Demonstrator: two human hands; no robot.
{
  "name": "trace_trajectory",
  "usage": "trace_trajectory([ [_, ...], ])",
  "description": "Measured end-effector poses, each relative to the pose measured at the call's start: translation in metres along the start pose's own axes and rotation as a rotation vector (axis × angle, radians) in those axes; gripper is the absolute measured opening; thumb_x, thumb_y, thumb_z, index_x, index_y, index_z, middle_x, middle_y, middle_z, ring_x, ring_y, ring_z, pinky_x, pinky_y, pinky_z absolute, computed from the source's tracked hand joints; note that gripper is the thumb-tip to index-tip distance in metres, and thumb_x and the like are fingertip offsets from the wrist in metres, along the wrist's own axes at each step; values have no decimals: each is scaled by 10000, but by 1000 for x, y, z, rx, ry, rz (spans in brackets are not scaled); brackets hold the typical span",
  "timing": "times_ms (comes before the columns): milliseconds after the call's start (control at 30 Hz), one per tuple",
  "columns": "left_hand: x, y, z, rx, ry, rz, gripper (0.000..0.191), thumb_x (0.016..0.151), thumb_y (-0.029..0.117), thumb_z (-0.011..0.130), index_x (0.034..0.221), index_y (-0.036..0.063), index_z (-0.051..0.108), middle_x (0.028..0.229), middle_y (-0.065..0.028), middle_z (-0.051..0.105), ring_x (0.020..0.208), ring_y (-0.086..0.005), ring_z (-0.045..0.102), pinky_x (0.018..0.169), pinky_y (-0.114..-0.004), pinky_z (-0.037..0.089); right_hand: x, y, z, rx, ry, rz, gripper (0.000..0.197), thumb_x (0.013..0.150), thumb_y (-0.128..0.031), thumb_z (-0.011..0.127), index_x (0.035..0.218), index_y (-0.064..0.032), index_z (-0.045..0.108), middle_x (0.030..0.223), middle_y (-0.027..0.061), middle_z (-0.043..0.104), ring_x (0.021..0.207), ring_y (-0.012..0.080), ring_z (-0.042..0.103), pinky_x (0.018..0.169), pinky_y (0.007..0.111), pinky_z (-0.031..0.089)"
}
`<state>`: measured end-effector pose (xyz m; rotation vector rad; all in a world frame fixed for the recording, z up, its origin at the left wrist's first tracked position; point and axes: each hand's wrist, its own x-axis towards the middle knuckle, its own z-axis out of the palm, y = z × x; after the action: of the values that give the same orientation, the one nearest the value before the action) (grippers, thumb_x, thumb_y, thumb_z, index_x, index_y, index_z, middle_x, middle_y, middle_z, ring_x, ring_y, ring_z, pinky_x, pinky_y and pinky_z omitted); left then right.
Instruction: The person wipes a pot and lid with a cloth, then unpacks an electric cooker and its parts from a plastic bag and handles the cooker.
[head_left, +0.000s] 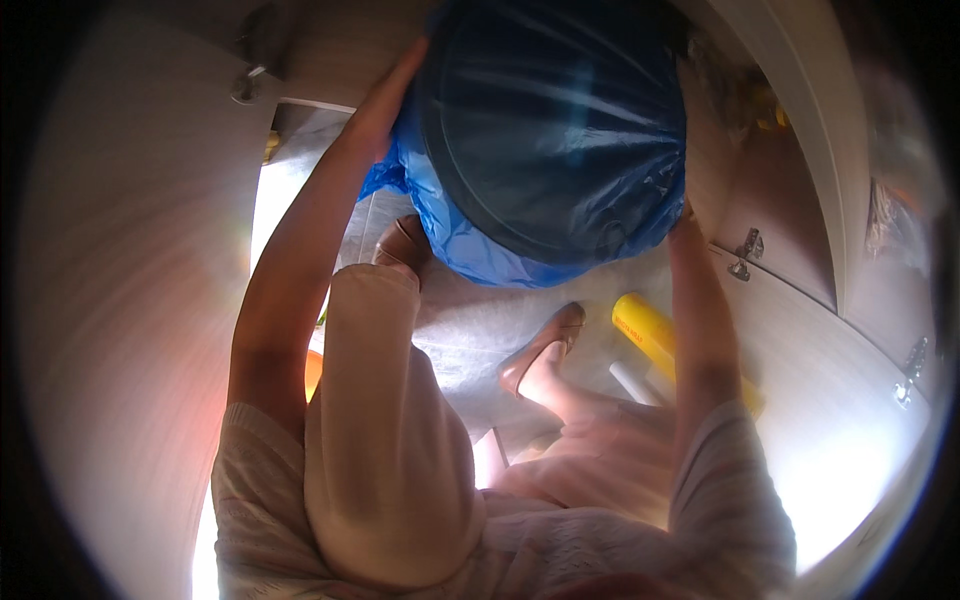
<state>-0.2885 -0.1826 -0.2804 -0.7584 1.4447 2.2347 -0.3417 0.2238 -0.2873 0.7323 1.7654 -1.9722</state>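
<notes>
A large round container (551, 150), covered by a blue plastic bag that is pulled tight over its dark face, is held up between my two hands at the top of the view. My left hand (394, 97) presses against its left side, beside a bunched part of the blue bag (388, 176). On the lower right side of the container is my right hand (681, 219), mostly hidden behind it. How the fingers of either hand lie cannot be seen.
Cabinet doors (135, 300) with metal hinges (745, 255) stand open on both sides. On the grey tiled floor (472, 315) lie a yellow wrap roll (645, 330) and a white tube (632, 381), right of my shoe (541, 349). Something orange (313, 373) shows behind my left forearm.
</notes>
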Motion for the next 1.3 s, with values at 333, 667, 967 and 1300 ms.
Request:
trace_trajectory([
  [333,-10,-55,13,11,-9,-43,1037,743,771,585,1454,45,371,1411,-197,460,1277,-319,456,1080,-422,336,-93,66,-39,80,38,63,656,959,-440,505,1429,1,383,1424,166,460,1279,281,469,1083,401,373],
  [667,-37,-89,19,-57,-75,27,988,740,696,647,1395,-7,420,1307,-195,528,1178,-294,518,1013,-372,396,-154,113,-63,156,120,76,640,962,-429,501,1424,-1,389,1416,167,469,1270,284,478,1076,405,382],
  [967,-47,-92,30,-4,-31,-28,964,768,671,649,1411,-4,405,1303,-187,529,1174,-263,524,1001,-317,409,-154,133,-78,193,132,94,626,965,-420,497,1420,-2,394,1408,168,476,1261,286,486,1069,409,391],
  [1300,-41,-107,23,-25,-129,-69,976,774,698,613,1406,-16,404,1288,-203,537,1148,-276,541,1008,-331,411,-127,131,-88,224,117,95,610,968,-408,492,1415,-4,400,1399,168,485,1252,289,495,1062,413,400],
])
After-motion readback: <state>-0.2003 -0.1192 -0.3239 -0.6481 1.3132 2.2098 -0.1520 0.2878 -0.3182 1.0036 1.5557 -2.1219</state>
